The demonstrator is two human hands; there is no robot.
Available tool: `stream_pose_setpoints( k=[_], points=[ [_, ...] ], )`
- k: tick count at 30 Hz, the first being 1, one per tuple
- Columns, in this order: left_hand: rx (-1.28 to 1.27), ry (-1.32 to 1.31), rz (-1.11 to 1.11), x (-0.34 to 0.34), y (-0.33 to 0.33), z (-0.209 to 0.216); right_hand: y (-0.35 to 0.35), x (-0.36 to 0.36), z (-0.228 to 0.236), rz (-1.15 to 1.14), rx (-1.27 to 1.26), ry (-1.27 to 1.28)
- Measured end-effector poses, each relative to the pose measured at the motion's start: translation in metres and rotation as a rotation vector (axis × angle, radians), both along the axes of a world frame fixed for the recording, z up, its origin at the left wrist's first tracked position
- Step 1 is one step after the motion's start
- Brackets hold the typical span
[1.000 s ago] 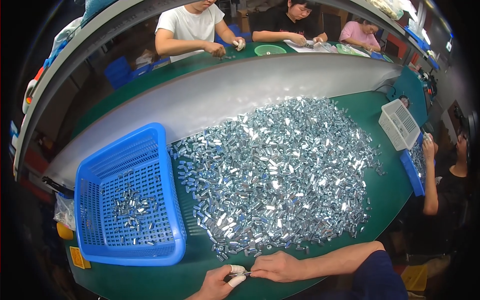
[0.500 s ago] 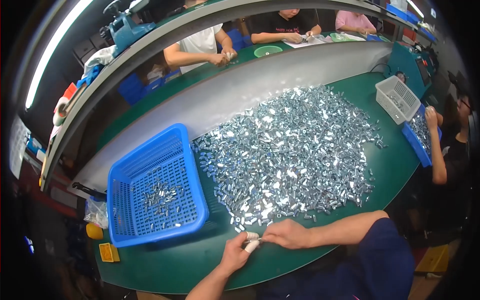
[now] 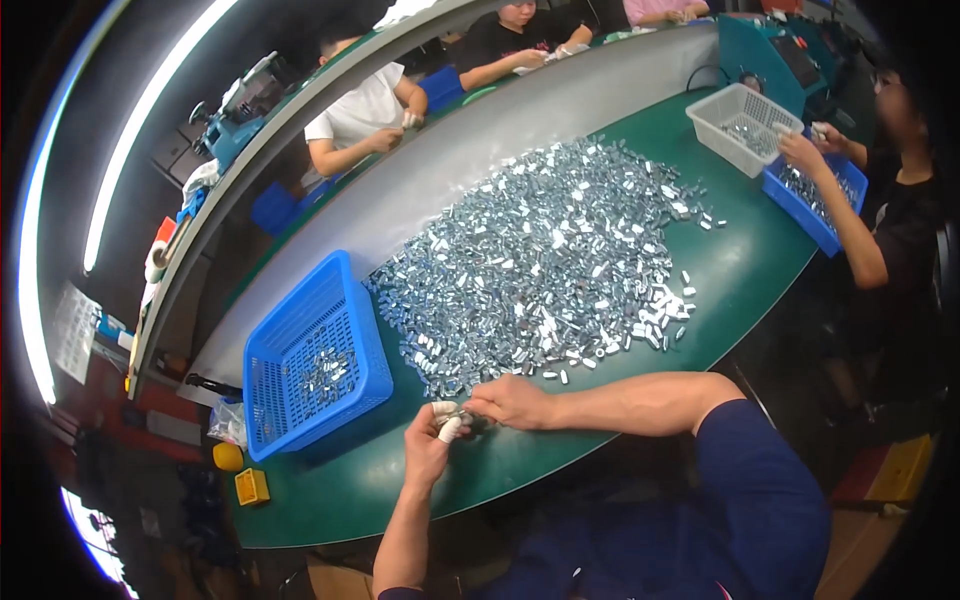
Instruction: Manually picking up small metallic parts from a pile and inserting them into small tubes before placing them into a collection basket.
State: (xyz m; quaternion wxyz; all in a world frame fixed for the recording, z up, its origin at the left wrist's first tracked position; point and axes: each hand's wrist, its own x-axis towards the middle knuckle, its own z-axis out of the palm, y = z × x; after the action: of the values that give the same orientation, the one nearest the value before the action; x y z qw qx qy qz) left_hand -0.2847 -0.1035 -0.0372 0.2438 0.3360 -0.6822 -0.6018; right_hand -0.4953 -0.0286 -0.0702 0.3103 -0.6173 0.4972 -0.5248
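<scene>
A: What is in hand?

B: A small metal piece [image 3: 463, 412], held over the green bench [image 3: 340, 500] near its front edge. It is too small to tell its shape.

A: And the fingers?

B: The left hand [image 3: 426, 450] pinches it between thumb and finger, both in white covers [image 3: 450, 430]. The right hand [image 3: 515, 403] has its fingers closed on it from the other side.

A: What lies around?

B: Just beyond the hands, a broad pile [image 3: 540, 260] of shiny metal parts. To the left, a blue basket [image 3: 372, 345] with some parts inside; nearer, a yellow box [image 3: 252, 487]. Far right, a white basket [image 3: 715, 137] beside a blue bin [image 3: 797, 214], with a co-worker's hand [image 3: 800, 155] over it.
</scene>
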Motion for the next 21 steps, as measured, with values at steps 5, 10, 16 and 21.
stream_pose_setpoints(
  k=[5,10,16,21],
  points=[
    [-0.120,-0.073,0.074,-0.006,0.014,0.008,0.003,-0.003,0.000,0.044,-0.017,-0.050],
    [-0.170,-0.146,0.127,-0.016,0.019,0.019,-0.004,0.002,-0.014,-0.045,-0.133,-0.074],
    [-0.220,-0.243,0.161,-0.026,0.029,0.035,-0.004,0.001,-0.014,0.004,-0.033,-0.133],
    [-0.290,-0.303,0.177,-0.023,0.032,0.054,0.003,-0.001,-0.007,0.028,-0.080,-0.267]
  ],
)
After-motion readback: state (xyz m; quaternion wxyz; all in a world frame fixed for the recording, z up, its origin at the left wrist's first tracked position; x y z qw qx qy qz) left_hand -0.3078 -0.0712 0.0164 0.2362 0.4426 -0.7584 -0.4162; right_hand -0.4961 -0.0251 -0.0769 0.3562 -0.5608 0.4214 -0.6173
